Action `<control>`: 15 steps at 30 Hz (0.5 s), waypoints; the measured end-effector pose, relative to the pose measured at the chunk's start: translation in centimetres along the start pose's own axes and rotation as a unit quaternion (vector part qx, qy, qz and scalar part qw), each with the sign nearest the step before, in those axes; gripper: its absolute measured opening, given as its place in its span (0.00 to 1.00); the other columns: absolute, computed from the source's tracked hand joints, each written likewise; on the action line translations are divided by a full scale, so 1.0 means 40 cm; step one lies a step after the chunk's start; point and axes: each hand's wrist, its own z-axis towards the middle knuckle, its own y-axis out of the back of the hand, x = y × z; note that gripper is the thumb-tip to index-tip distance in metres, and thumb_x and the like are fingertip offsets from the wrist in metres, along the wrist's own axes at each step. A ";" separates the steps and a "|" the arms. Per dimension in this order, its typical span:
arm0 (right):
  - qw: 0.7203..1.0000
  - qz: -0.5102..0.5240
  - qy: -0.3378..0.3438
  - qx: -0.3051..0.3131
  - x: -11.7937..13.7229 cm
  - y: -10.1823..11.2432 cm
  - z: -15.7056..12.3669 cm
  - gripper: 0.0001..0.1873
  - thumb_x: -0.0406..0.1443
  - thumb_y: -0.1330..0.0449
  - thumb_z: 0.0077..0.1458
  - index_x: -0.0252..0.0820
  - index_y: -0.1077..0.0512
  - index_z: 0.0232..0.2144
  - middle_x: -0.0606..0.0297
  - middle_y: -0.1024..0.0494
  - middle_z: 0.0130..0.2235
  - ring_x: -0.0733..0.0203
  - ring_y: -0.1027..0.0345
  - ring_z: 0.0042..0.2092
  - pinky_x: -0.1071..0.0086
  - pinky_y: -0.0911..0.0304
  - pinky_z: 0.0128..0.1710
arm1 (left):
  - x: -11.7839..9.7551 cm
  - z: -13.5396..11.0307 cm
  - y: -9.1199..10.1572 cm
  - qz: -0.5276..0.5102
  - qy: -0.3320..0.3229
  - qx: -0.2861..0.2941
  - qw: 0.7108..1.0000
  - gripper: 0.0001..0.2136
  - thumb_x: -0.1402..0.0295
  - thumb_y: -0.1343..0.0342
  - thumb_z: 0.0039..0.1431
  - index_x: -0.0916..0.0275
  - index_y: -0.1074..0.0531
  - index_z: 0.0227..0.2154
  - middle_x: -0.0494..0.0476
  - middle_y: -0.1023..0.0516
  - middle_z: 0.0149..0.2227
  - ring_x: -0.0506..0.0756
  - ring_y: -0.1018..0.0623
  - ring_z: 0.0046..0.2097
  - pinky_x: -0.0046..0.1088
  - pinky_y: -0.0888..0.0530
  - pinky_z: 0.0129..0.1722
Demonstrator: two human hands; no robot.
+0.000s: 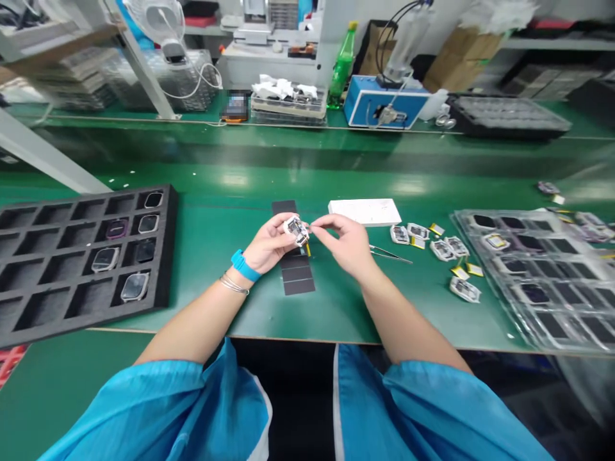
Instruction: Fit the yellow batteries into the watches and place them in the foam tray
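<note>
My left hand [270, 246] holds a small white-framed watch module [296, 230] with its inner parts facing up. A yellow-edged piece [308, 248] hangs below the module. My right hand [346, 243] is closed in a pinch at the module's right edge; whatever lies between its fingertips is too small to make out. Metal tweezers [391, 255] show beside the right wrist, and I cannot tell whether they rest on the table or in the palm. Under the left hand lies a dark strip of flat panels [298, 279].
A black foam tray [163, 256] with several watches stands left. Right are loose white modules [465, 289] with yellow-edged batteries, then clear plastic trays [494, 288] of dark screens. A white box [364, 211] lies behind my right hand. The back shelf carries a green bottle [343, 67] and blue machine [379, 102].
</note>
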 end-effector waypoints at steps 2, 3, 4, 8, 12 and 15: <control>1.000 0.008 -0.002 -0.002 0.012 -0.020 -0.015 0.05 0.38 0.36 0.53 0.43 0.22 0.32 0.66 0.17 0.34 0.60 0.23 0.37 0.64 0.29 0.43 | -0.001 0.001 0.001 0.014 -0.006 0.001 1.000 0.26 0.70 0.24 0.35 0.60 0.26 0.40 0.54 0.17 0.38 0.53 0.18 0.38 0.29 0.23 0.42; 1.000 0.009 -0.003 -0.010 0.016 -0.022 -0.019 0.05 0.38 0.36 0.53 0.43 0.22 0.32 0.66 0.17 0.34 0.60 0.23 0.37 0.65 0.29 0.42 | -0.002 0.001 0.001 0.021 -0.009 0.002 1.000 0.26 0.70 0.23 0.35 0.60 0.26 0.40 0.54 0.17 0.38 0.52 0.19 0.38 0.28 0.23 0.42; 1.000 0.009 -0.003 -0.016 0.018 -0.022 -0.021 0.04 0.37 0.35 0.53 0.43 0.22 0.31 0.66 0.17 0.33 0.60 0.23 0.37 0.65 0.30 0.42 | -0.002 0.001 0.001 0.027 -0.013 0.004 1.000 0.26 0.70 0.23 0.35 0.60 0.26 0.40 0.54 0.17 0.38 0.52 0.19 0.38 0.28 0.23 0.41; 1.000 -0.006 0.009 -0.020 0.023 -0.015 -0.023 0.02 0.35 0.35 0.51 0.44 0.22 0.29 0.67 0.17 0.32 0.60 0.23 0.35 0.66 0.30 0.40 | 0.000 0.001 -0.001 0.037 -0.025 -0.001 0.999 0.26 0.71 0.22 0.33 0.61 0.24 0.38 0.54 0.17 0.37 0.51 0.19 0.37 0.25 0.23 0.39; 0.999 -0.022 0.024 -0.019 0.027 -0.020 -0.026 0.02 0.34 0.36 0.52 0.43 0.23 0.28 0.67 0.17 0.32 0.60 0.23 0.35 0.67 0.32 0.40 | 0.006 0.002 -0.001 0.054 -0.037 -0.014 0.998 0.27 0.69 0.22 0.32 0.61 0.24 0.39 0.54 0.18 0.38 0.51 0.19 0.38 0.25 0.23 0.39; 0.999 -0.021 0.030 -0.021 0.028 -0.024 -0.027 0.03 0.34 0.36 0.52 0.43 0.23 0.27 0.67 0.17 0.32 0.60 0.24 0.36 0.67 0.32 0.41 | 0.009 0.003 -0.002 0.061 -0.044 -0.020 0.997 0.27 0.69 0.22 0.32 0.61 0.24 0.39 0.54 0.18 0.38 0.52 0.19 0.38 0.26 0.23 0.40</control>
